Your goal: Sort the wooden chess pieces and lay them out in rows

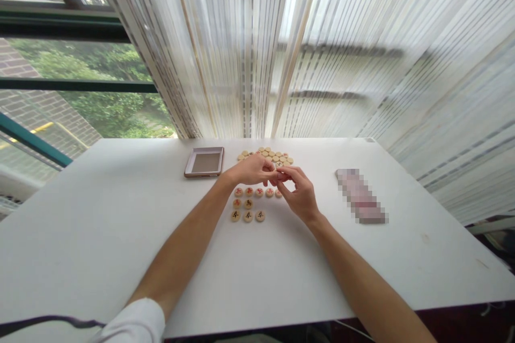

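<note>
Meeting right of the box (204, 175), left hand (253, 169) and right hand (300, 195) fingers are curled; grip unclear. Discs (259, 192), likely light, are best rim-held.

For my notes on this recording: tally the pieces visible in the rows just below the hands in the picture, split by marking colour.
Red-marked pieces: 6
Black-marked pieces: 4
Total: 10 visible; the right hand may hide more at the top row's end.

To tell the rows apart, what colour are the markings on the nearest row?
Black on all three pieces, best seen in the head view.
</note>
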`<state>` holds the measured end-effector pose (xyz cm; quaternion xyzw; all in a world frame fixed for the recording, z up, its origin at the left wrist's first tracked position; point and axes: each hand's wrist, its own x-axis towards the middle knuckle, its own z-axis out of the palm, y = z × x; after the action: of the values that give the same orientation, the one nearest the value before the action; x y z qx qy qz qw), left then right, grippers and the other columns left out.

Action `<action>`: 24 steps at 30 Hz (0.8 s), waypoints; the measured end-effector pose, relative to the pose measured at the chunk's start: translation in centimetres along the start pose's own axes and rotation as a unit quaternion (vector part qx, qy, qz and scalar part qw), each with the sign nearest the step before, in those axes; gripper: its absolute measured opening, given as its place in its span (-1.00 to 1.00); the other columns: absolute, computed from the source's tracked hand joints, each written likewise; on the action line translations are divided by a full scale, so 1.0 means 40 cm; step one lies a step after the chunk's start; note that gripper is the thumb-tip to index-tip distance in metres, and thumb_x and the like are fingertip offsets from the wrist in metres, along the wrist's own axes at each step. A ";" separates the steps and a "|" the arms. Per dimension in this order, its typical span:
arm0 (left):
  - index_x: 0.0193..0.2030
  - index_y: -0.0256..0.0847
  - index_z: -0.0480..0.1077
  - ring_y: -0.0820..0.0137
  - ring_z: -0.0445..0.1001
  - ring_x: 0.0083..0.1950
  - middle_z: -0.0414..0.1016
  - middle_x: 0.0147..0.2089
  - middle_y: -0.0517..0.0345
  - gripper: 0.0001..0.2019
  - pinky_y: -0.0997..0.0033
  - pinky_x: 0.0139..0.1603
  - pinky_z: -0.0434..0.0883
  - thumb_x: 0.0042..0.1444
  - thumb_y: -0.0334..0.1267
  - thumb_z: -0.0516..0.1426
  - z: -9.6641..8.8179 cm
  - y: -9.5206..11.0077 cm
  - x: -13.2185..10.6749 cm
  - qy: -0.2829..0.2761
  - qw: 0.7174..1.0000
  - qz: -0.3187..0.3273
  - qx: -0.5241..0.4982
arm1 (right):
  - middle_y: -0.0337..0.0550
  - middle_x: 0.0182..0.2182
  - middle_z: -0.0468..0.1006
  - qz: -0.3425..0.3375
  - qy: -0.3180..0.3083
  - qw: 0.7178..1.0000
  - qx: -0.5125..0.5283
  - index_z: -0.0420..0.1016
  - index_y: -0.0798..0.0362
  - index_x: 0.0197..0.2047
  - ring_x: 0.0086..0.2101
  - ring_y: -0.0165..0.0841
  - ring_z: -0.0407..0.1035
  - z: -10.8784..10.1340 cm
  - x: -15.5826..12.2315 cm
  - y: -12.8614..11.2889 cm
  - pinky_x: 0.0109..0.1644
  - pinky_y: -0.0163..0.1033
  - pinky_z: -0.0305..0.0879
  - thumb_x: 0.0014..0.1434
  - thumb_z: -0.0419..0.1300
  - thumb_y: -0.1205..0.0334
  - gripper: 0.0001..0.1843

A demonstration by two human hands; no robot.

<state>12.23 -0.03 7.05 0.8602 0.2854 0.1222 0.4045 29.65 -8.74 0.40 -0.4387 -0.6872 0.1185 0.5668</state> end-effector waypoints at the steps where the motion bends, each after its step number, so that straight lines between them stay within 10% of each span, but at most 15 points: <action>1: -0.33 -0.26 0.58 0.43 0.59 -0.39 0.65 -0.39 0.11 -0.61 0.56 -0.40 0.37 0.21 0.06 0.18 0.000 0.002 -0.001 0.000 1.000 0.010 0.004 | -0.09 -0.11 0.54 0.004 0.001 1.000 -0.003 0.52 -0.11 0.03 -0.24 -0.28 0.50 0.000 0.000 0.000 -0.11 -0.09 0.57 0.27 0.26 0.27 -0.74; 16: -0.08 -0.28 0.53 0.33 0.65 -0.13 0.65 -0.09 -0.04 -0.62 0.47 -0.21 0.46 0.36 -0.01 0.04 -0.009 -0.023 -0.003 -0.097 0.992 0.013 -0.077 | -0.11 -0.14 0.58 0.082 -0.025 0.995 0.041 0.51 -0.06 0.04 -0.26 -0.29 0.53 -0.004 0.000 0.015 -0.14 -0.11 0.56 0.29 0.25 0.14 -0.74; 24: -0.02 -0.26 0.54 0.34 0.64 -0.13 0.65 -0.07 -0.03 -0.62 0.49 -0.21 0.49 0.30 0.01 0.10 -0.023 -0.025 -0.011 -0.053 0.998 -0.017 -0.036 | -0.10 -0.12 0.57 0.123 -0.038 0.982 0.141 0.48 -0.04 -0.03 -0.20 -0.26 0.59 -0.001 -0.001 0.039 -0.04 -0.08 0.56 0.28 0.25 0.06 -0.75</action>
<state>11.08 0.79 6.86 0.8455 0.2735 0.0800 0.4517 30.40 -7.86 -0.63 -0.4312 -0.6253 0.2995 0.5774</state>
